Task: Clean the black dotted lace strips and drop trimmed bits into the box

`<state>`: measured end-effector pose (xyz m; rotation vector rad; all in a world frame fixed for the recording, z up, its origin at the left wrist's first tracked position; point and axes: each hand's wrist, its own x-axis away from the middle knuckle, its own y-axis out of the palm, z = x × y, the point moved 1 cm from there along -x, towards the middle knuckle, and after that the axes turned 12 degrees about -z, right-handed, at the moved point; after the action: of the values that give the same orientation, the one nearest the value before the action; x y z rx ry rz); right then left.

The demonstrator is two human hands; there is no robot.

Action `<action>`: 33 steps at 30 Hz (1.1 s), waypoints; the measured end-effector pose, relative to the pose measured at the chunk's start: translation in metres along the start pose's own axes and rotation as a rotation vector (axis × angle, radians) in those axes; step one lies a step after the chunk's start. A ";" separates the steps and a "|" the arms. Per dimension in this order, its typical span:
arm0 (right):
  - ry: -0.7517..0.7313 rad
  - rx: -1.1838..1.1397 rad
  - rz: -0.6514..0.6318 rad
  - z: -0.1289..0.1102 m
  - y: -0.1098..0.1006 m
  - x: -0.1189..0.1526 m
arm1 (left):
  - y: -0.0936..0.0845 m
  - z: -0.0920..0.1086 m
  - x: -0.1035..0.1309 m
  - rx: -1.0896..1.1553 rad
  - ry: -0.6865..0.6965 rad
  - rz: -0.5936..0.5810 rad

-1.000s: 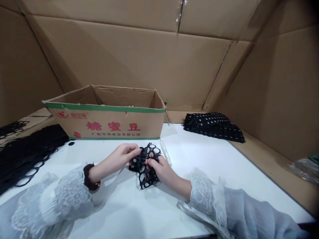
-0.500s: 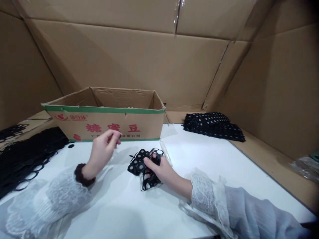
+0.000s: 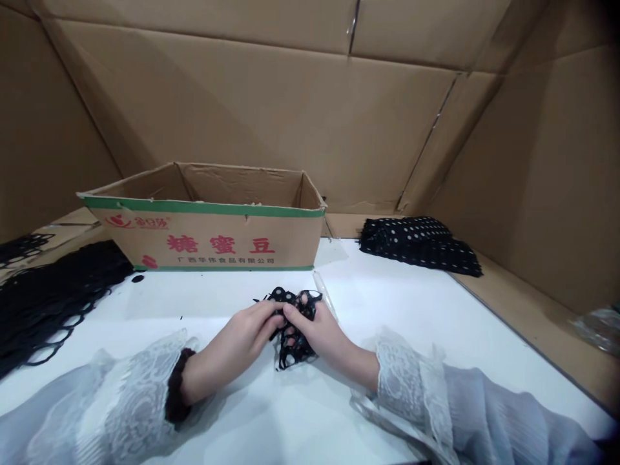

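In the middle of the white table, my right hand (image 3: 325, 330) is closed around a crumpled black die-cut sheet (image 3: 294, 354). This sheet has round cut-outs and black discs with pale centres, and bare skin shows through several holes. My left hand (image 3: 247, 332) meets it from the left, fingers pinched on the sheet's left part, close to my right thumb. The fingertips of my left hand are partly hidden, so I cannot tell whether it grips a single disc. A clear plastic strip (image 3: 323, 290) lies just behind my right hand.
An open cardboard box (image 3: 203, 240) with green edging stands behind my hands. A heap of black perforated strips (image 3: 53, 303) lies at left, near a loose black disc (image 3: 138, 278). Black sheets with pale dots (image 3: 419, 244) are stacked back right. Cardboard walls (image 3: 252, 103) surround the table.
My left hand has come down from in front of the box, moving right to the black sheet, and now pinches there. My right hand keeps its hold. A tiny dark scrap now shows on the table.
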<state>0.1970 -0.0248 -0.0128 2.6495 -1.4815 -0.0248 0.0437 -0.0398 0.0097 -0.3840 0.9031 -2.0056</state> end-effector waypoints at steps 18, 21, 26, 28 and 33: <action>0.070 -0.020 0.033 -0.009 0.005 0.006 | -0.017 -0.015 -0.004 0.073 -0.111 0.209; 0.041 -0.033 0.019 -0.010 0.005 0.006 | -0.008 -0.005 0.000 0.082 -0.071 0.130; 0.023 0.026 0.030 -0.011 0.005 0.007 | -0.004 0.000 0.004 0.108 -0.063 0.039; 0.031 0.054 0.015 -0.012 0.006 0.008 | -0.003 0.000 0.004 0.108 -0.074 0.001; 0.018 0.056 -0.031 -0.007 0.007 0.007 | -0.011 -0.009 -0.002 0.206 -0.123 0.132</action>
<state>0.1954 -0.0332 -0.0049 2.7092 -1.4564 0.0392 0.0334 -0.0304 0.0116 -0.3189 0.6227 -1.9092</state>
